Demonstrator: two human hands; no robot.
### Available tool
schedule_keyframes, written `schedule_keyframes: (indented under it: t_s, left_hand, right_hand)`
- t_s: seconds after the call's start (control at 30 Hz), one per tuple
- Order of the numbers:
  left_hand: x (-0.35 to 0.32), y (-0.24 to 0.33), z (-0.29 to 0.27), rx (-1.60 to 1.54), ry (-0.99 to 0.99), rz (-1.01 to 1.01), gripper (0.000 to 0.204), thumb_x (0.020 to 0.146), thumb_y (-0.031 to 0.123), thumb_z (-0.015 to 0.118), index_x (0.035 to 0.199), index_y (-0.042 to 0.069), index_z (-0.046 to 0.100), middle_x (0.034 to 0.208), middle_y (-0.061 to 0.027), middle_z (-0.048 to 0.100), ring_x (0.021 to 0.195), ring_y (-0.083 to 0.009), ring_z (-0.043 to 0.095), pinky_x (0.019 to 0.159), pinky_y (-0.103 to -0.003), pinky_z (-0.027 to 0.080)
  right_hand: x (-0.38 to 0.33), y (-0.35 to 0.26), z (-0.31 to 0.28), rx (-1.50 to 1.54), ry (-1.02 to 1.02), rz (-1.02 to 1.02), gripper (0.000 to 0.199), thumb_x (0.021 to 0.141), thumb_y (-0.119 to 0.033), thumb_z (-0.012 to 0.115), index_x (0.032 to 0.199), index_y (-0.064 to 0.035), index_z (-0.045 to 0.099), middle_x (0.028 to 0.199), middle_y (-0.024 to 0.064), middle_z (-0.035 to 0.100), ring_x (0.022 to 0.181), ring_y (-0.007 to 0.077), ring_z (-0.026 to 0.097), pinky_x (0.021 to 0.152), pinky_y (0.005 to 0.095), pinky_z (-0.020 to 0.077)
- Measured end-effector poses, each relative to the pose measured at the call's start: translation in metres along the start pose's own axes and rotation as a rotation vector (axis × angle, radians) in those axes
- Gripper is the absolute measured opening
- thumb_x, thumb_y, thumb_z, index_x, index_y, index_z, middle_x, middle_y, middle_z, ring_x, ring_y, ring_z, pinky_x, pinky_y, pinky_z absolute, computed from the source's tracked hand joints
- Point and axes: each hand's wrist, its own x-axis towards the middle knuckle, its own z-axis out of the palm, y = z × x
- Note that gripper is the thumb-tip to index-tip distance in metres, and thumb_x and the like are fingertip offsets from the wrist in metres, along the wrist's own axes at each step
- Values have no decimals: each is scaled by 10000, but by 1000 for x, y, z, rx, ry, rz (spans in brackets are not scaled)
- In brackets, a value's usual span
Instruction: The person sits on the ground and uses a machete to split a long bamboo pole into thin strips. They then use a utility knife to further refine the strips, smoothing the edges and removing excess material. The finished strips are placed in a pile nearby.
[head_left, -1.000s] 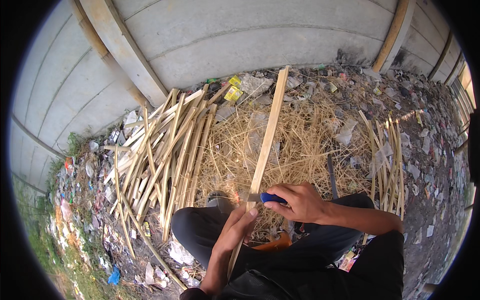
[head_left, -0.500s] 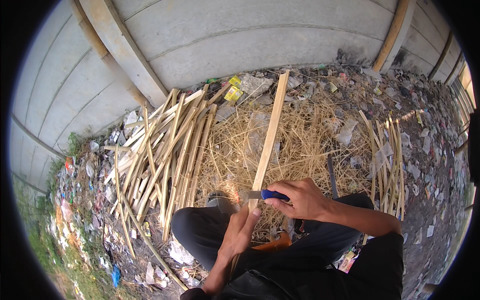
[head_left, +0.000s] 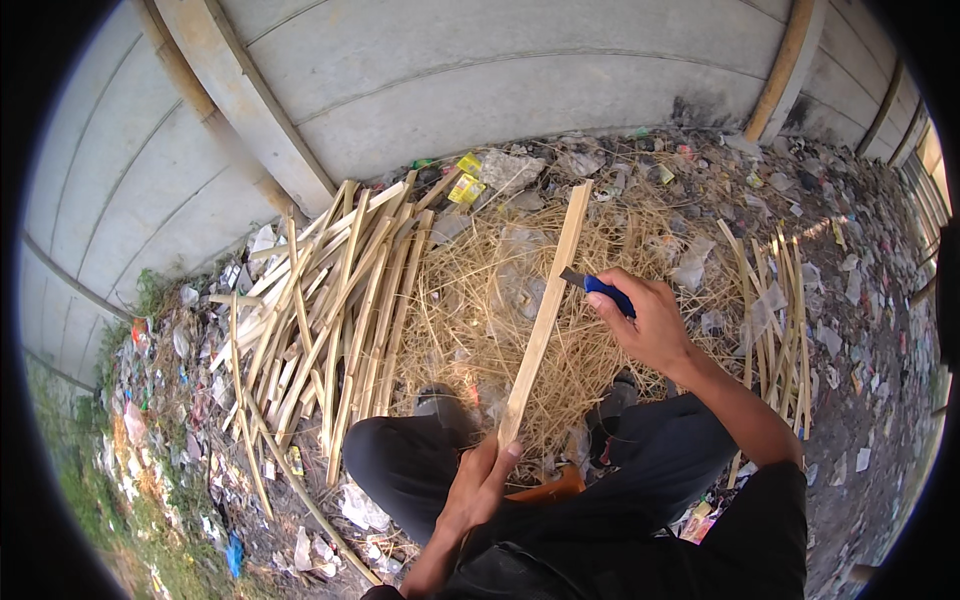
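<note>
A long, pale bamboo strip (head_left: 545,318) slants up and away from my lap. Its near end is gripped by my left hand (head_left: 477,487), thumb lying along the strip. My right hand (head_left: 645,318) is closed round the blue handle of a knife (head_left: 608,291) with a short, dark, wide blade. The blade tip meets or nearly meets the right edge of the strip, in its upper half; I cannot tell whether it touches. Beneath the strip, straw-like shavings (head_left: 460,300) cover the ground between my folded legs and the wall.
A heap of split bamboo strips (head_left: 345,300) lies to the left, and a smaller bunch (head_left: 775,330) to the right. Scattered litter (head_left: 840,310) covers the ground around. A concrete wall (head_left: 520,85) with posts closes off the far side. An orange thing (head_left: 548,487) shows at my lap.
My right hand with the knife has moved from near my left hand, up and away along the strip. The strip's far end sits lower and slightly farther right.
</note>
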Motion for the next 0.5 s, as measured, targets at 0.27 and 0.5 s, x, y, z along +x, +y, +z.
schedule_keyframes:
  t_s: [0.27, 0.5]
  left_hand:
    - [12, 26, -3, 60, 61, -9, 417, 1066, 354, 523, 1143, -48, 600, 843, -278, 676, 847, -476, 669, 781, -510, 485]
    - [19, 34, 0, 89, 149, 64, 360, 1064, 317, 553, 1122, -36, 594, 736, -263, 653, 734, -481, 667, 681, -513, 486]
  right_hand:
    - [-44, -36, 35, -26, -188, -295, 284, 1006, -344, 679, 1085, -71, 674, 861, 94, 737, 634, 277, 715, 544, 387, 564]
    - [-50, -41, 45, -15, -198, -345, 277, 997, -351, 689, 1078, -86, 680, 854, 74, 742, 605, 260, 708, 512, 373, 563]
